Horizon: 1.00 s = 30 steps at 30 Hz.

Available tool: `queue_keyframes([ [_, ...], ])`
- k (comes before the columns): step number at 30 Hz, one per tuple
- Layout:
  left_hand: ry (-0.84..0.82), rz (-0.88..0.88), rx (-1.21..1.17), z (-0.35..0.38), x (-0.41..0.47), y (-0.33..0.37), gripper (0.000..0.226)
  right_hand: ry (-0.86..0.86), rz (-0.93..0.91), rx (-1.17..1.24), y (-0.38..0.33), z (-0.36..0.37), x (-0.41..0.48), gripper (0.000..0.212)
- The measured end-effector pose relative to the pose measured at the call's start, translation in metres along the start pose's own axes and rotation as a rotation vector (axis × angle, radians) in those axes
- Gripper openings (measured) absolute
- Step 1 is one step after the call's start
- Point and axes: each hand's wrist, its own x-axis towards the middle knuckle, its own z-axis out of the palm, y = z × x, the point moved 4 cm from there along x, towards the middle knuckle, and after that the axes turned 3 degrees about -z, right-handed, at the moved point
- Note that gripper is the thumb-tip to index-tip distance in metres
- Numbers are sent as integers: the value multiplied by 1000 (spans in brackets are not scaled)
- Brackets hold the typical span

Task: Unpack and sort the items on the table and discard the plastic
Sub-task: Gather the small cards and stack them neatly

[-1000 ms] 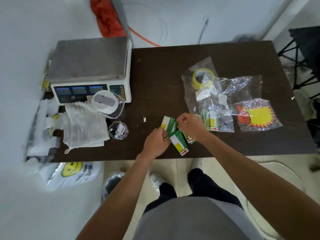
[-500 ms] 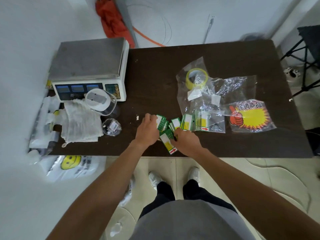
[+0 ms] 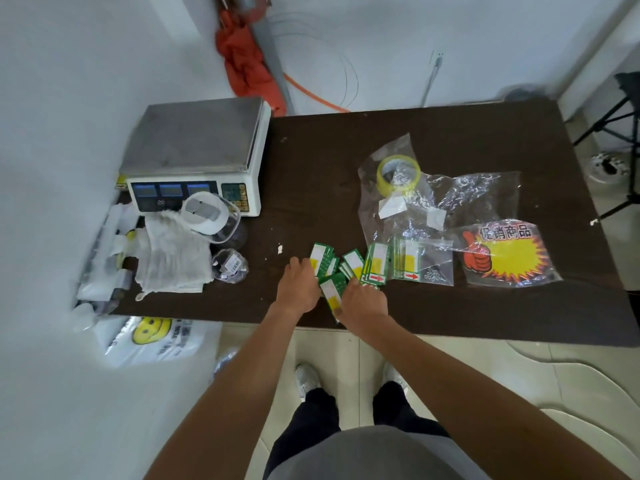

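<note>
Several green, white and yellow tags lie spread on the dark table near its front edge. My left hand rests palm down on the left part of the pile, fingers over a tag. My right hand presses on one long tag lying between both hands. More tags sit in a clear bag to the right. Behind it lie crumpled clear plastic holding a yellow tape roll, and a bagged starburst sign.
A weighing scale stands at the back left, with a clear jar, a small bagged item and white cloth in front of it. A smiley plastic bag hangs off the table's left front. A black stand is at the right.
Both hands came down from holding the tags up together to lying flat on the table, the tags now spread out. The left hand slid left, the right hand toward the front edge.
</note>
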Motion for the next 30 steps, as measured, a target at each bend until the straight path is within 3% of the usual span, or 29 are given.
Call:
queue_keyframes([
  [6, 5, 6, -7, 3, 5, -6, 39, -37, 129, 112, -9, 3, 7, 48],
  [13, -4, 1, -115, -8, 18, -13, 35, -25, 235, 248, -16, 13, 7, 62],
  [22, -11, 106, -58, -6, 22, -15, 43, 40, 275, 346, -11, 23, 4, 43],
  [24, -10, 161, 3, -9, 25, -12, 50, 49, 260, 364, -8, 25, 3, 39],
  [28, -53, 330, 166, -13, 38, -7, 93, 75, 241, 420, -4, 28, 0, 26],
  [30, -104, 381, 203, -14, 43, -5, 98, 90, 245, 481, -1, 29, -1, 19],
])
